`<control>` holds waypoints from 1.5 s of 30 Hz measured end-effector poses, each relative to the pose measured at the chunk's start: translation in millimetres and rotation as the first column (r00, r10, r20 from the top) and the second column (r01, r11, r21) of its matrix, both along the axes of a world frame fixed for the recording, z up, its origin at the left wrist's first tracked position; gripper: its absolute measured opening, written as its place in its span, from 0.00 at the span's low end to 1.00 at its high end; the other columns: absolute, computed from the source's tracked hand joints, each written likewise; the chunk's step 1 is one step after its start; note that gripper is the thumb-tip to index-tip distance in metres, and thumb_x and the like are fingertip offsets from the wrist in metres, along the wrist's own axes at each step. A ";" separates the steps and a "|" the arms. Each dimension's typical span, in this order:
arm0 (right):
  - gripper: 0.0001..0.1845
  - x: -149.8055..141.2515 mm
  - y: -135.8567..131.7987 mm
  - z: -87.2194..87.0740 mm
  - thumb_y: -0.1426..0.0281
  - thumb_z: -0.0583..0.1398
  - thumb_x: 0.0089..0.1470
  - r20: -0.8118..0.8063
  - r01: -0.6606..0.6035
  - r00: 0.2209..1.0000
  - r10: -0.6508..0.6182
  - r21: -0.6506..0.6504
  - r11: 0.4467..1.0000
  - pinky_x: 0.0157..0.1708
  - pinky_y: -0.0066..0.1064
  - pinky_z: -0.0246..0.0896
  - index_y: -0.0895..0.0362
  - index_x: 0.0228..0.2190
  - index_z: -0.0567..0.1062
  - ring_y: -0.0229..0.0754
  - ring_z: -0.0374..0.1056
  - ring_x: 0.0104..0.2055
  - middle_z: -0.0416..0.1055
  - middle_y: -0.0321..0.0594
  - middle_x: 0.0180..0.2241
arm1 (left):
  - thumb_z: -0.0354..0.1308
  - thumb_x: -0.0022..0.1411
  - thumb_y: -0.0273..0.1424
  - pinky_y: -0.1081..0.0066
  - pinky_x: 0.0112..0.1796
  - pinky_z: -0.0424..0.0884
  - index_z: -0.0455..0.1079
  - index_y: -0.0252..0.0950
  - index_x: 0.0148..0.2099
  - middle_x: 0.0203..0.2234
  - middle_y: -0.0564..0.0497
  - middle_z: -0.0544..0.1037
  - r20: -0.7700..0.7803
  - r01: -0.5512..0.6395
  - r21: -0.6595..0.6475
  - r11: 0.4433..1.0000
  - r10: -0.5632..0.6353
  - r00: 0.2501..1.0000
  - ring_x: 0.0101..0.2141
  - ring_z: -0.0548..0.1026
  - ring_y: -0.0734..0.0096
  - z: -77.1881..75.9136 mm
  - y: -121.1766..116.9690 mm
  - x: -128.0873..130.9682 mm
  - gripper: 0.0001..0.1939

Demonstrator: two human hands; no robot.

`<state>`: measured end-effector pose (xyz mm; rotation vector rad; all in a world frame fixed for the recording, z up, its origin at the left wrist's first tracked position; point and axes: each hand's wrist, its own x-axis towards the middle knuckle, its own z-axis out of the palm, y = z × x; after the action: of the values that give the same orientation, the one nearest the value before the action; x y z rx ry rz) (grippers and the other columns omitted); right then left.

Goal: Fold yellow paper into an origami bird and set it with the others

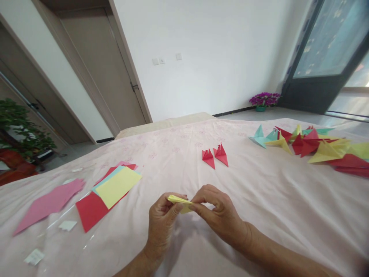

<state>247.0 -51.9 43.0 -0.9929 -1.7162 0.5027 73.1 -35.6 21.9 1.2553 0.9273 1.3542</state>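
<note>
Between my two hands is a small piece of folded yellow paper (186, 209), held up just above the cloth. My left hand (163, 217) grips its left end between thumb and fingers, and layered edges show at the top. The thumb and forefinger of my right hand (217, 211) pinch its right end. Beyond my hands, two folded red paper pieces (208, 158) with pointed tips lie side by side on the cloth.
Left on the pale pink tablecloth (161, 165) lie yellow (119, 186), blue and red sheets, pink paper (52, 202) and white scraps (34, 257). At the far right sits a heap of folded paper cranes (328, 150) in red, yellow and teal.
</note>
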 end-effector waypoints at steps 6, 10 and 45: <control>0.06 0.0 1.1 -3.3 0.72 0.63 0.54 0.023 -0.012 1.000 0.011 0.031 0.999 0.31 0.30 0.60 0.55 0.26 0.77 0.39 0.67 0.29 0.73 0.37 0.24 | 0.66 0.55 0.37 0.73 0.37 0.72 0.77 0.36 0.35 0.32 0.48 0.81 0.042 0.004 0.022 1.000 -0.005 0.999 0.34 0.76 0.67 1.3 0.2 -0.7 0.09; 0.07 -0.5 0.6 -2.5 0.72 0.62 0.54 0.015 -0.026 1.000 0.025 0.047 0.999 0.31 0.31 0.60 0.55 0.25 0.76 0.39 0.67 0.28 0.72 0.37 0.23 | 0.65 0.56 0.38 0.71 0.38 0.71 0.77 0.35 0.33 0.31 0.47 0.80 0.015 -0.007 0.040 0.999 0.006 1.000 0.34 0.76 0.65 3.2 -1.1 -0.5 0.10; 0.21 -22.1 19.4 -22.3 0.61 0.73 0.35 -0.580 -0.358 0.814 0.002 -0.499 0.789 0.24 0.26 0.53 0.60 0.29 0.75 0.34 0.64 0.23 0.74 0.36 0.23 | 0.60 0.58 0.46 0.77 0.21 0.65 0.77 0.30 0.34 0.22 0.48 0.77 -0.056 0.010 -0.110 0.994 -0.016 0.998 0.25 0.74 0.70 -11.6 -0.4 -0.1 0.21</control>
<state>224.8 -32.4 20.7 -0.9620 -1.1279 1.3906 72.9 -36.0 10.3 1.2196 1.0176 1.2459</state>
